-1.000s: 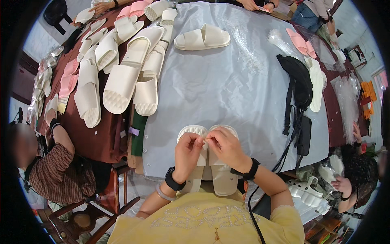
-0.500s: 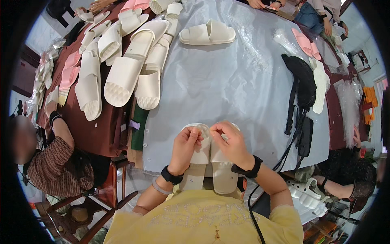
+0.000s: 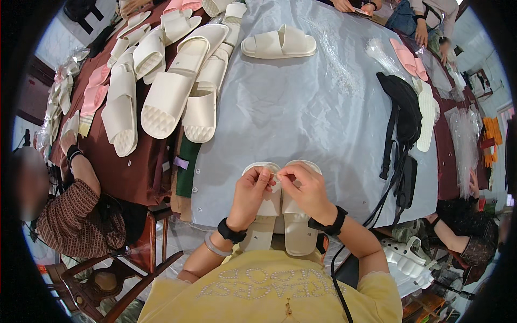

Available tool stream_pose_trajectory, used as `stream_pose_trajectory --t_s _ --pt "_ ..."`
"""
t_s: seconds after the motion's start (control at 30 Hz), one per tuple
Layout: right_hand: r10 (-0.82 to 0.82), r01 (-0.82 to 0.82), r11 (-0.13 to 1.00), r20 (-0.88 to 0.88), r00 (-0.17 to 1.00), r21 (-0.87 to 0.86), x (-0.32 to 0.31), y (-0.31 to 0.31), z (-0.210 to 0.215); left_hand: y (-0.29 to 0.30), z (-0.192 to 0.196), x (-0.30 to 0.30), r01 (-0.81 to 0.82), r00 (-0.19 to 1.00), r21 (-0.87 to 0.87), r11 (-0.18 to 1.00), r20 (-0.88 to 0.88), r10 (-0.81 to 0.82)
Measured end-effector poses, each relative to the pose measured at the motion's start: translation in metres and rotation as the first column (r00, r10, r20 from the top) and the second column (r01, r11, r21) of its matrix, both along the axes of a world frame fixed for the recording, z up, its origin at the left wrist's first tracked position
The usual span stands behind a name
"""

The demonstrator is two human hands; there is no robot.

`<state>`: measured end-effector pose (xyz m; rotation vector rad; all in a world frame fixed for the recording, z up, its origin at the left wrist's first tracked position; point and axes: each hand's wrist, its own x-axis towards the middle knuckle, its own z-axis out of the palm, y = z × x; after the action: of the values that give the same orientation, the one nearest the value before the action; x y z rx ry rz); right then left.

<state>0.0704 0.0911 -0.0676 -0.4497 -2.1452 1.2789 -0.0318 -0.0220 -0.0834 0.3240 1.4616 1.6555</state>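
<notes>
Slippers [image 3: 280, 215], a cream pair lying side by side at the table [image 3: 301, 113] edge, are getting fine fingertip work. Left hand [image 3: 250, 194] and right hand [image 3: 304, 188] are pinching something tiny between the toe ends; keeping both pinches close and steady seems wise.

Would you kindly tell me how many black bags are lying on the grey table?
1: a black bag with straps lies on the right side of the grey table; others may be hidden past the rim.

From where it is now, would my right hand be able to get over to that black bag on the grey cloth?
Probably yes. The right hand is pinching something small over the cream slippers, and bare grey cloth lies between it and the black bag. Nothing blocks the way, though it must let go first.
</notes>
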Motion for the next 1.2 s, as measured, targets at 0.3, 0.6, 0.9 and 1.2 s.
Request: stream_pose_trajectory --t_s 0.3,0.6,0.9,1.2 --pt "-0.005 0.004 0.999 0.024 1.0 0.054 0.0 0.0 -0.003 -0.001 0.002 0.001 0.024 0.998 -0.028 0.999 -0.058 -0.025" --pt "-0.002 -0.001 0.994 0.033 0.999 0.107 0.002 0.0 -0.008 0.002 0.007 0.006 -0.001 0.986 -0.106 0.994 -0.163 -0.016" --pt "0.019 -0.026 0.981 0.038 0.999 0.191 0.001 -0.002 -0.008 -0.001 -0.008 0.014 -0.098 0.973 -0.067 0.993 -0.216 0.081" --pt "0.031 -0.033 0.996 0.026 0.999 0.084 0.003 0.0 -0.01 0.0 -0.001 0.01 -0.018 0.98 -0.119 0.993 -0.199 -0.006"
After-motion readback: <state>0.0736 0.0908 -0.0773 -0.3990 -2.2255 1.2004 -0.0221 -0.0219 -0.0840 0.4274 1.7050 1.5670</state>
